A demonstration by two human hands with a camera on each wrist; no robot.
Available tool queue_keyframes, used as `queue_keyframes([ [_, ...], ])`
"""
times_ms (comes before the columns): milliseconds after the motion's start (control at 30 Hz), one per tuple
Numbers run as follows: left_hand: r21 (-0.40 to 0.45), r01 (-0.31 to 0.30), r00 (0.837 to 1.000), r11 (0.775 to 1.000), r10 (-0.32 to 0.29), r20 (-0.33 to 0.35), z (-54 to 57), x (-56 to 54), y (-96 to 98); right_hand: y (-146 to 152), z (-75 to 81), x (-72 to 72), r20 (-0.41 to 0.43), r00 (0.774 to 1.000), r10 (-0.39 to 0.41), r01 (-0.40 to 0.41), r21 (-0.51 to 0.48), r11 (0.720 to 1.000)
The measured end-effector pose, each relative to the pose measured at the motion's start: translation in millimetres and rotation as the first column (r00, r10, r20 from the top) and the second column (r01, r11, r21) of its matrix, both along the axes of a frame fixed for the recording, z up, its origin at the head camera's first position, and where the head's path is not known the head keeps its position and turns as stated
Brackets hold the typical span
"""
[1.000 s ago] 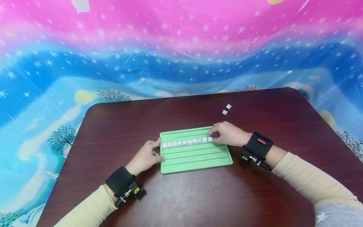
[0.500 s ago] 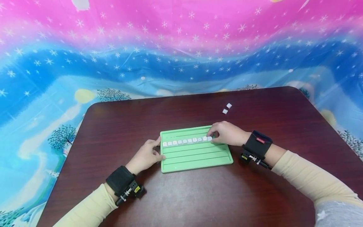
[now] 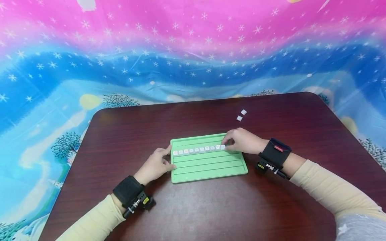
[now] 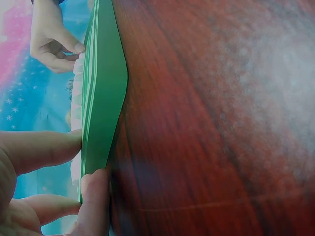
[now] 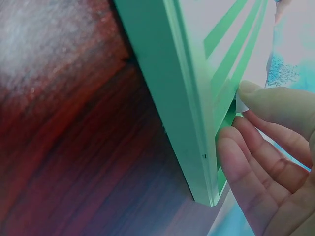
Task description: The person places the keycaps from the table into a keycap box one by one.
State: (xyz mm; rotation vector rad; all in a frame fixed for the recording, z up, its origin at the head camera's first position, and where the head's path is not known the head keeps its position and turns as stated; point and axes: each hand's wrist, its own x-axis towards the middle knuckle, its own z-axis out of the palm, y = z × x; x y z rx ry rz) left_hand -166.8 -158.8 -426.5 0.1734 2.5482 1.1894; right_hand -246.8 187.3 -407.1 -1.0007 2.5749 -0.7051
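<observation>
A light green grooved board [image 3: 208,169] lies on the table, with a row of small white tiles [image 3: 196,150] bearing faint marks along one of its upper grooves. My left hand [image 3: 153,166] holds the board's left edge; in the left wrist view its thumb and fingers [image 4: 42,150] touch the green side and rim. At the right end of the row, my right hand [image 3: 242,141] pinches the last white tile [image 3: 222,147] between thumb and fingers. The right wrist view shows the thumb [image 5: 275,103] on that tile, with other fingertips close to the board's rim.
Two loose white tiles [image 3: 239,118] lie on the dark red-brown table [image 3: 193,207], beyond the board and to the right. A patterned pink and blue cloth [image 3: 187,50] hangs behind the table's far edge. Both wrists carry black straps with small cameras.
</observation>
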Motion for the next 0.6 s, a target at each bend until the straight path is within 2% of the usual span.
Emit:
queue_keyframes([
  [600,-0.004,-0.005,1.000,1.000,0.005,-0.001,-0.1,-0.3,-0.1,-0.5,-0.4,1.3,0.001,1.000,-0.005,0.005,0.000,1.000],
])
